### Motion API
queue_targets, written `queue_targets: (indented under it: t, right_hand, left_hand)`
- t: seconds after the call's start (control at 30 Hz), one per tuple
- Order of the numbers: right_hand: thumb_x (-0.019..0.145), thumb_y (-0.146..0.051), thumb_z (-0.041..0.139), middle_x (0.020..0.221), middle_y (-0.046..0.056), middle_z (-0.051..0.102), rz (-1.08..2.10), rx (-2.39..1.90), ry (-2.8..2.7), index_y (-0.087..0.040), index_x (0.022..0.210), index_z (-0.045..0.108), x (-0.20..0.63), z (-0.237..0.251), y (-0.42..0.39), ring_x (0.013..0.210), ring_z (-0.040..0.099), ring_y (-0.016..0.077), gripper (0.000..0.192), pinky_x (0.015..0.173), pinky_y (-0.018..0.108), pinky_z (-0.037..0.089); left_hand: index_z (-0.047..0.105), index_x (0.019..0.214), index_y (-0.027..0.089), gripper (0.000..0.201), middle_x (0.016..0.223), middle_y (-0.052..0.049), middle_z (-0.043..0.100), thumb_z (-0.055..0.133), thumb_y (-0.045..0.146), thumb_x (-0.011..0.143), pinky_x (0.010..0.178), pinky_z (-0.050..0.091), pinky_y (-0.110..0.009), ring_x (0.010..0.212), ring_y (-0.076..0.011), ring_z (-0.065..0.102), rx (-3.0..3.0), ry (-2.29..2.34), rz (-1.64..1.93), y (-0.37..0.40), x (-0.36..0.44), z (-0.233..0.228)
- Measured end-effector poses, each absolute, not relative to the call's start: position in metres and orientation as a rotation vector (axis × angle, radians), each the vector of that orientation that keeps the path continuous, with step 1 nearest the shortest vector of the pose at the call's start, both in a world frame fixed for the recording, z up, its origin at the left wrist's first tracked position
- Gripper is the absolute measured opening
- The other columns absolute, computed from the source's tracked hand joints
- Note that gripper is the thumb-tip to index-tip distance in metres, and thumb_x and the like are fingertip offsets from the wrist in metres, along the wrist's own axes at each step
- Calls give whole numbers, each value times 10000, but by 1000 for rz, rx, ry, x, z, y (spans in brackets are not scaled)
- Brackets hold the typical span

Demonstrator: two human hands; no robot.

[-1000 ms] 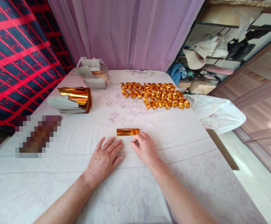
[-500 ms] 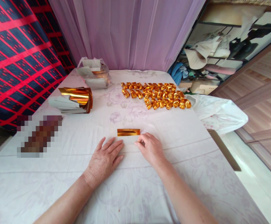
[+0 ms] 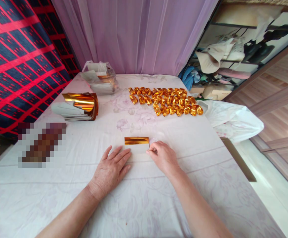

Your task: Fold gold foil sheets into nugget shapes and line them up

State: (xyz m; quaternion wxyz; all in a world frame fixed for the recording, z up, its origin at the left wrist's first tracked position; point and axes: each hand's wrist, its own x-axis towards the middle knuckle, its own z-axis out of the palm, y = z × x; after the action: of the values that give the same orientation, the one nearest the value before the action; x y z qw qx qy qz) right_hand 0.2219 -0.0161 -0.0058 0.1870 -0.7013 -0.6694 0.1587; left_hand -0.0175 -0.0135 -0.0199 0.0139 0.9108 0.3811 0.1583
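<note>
Ahead on our tabletop [image 3: 208,172] lie rows of folded gold pieces [image 3: 165,100], a stack of gold sheets [image 3: 78,105] to the left and a clear bag [image 3: 99,77] behind it; nothing blocks us. Our left hand [image 3: 110,170] lies flat, grip released, just below the gold strip [image 3: 136,140]. Our right hand [image 3: 163,157] pinches the paper at the strip's right end.

Folded gold foil strip [image 3: 136,140], flat
</note>
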Motion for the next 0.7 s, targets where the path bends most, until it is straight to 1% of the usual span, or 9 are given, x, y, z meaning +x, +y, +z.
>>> queue_targets:
  t: [0.27,0.43,0.53,0.6,0.7]
  right_hand:
    - [778,-175,708,734,-25,610,496,-1977,-1850,-215,678,598,226,-5,-15,700,545,132,154,637,243,335]
    - [763,-176,678,724,-23,613,542,-1926,-1833,-217,668,596,231,-10,-14,662,535,126,132,622,241,349]
    - [752,-158,622,735,-20,633,591,-1849,-1773,-227,739,621,237,-16,-14,658,552,129,70,627,241,385]
    - [772,-179,572,767,-8,651,596,-1759,-1704,-229,802,632,240,-19,-15,670,570,137,83,637,245,419]
    - [846,-234,514,820,22,664,534,-1597,-1674,-219,840,628,236,-20,-18,687,587,144,116,645,254,452]
  left_hand:
    - [620,1287,226,414,1343,-21,628,391,415,998,1153,255,-509,1294,-279,518,2826,1191,509,-14,-17,-21]
    - [621,1286,223,414,1341,-21,630,394,413,997,1156,249,-512,1294,-279,516,2820,1194,508,-14,-17,-22]
    - [624,1283,222,411,1341,-23,630,399,411,995,1157,252,-510,1298,-276,512,2822,1191,509,-13,-17,-22]
    - [622,1287,226,409,1339,-30,632,407,412,992,1159,254,-507,1297,-272,513,2822,1188,507,-14,-17,-22]
    - [619,1289,225,403,1333,-42,635,420,403,987,1161,254,-510,1301,-270,510,2816,1197,502,-14,-16,-21]
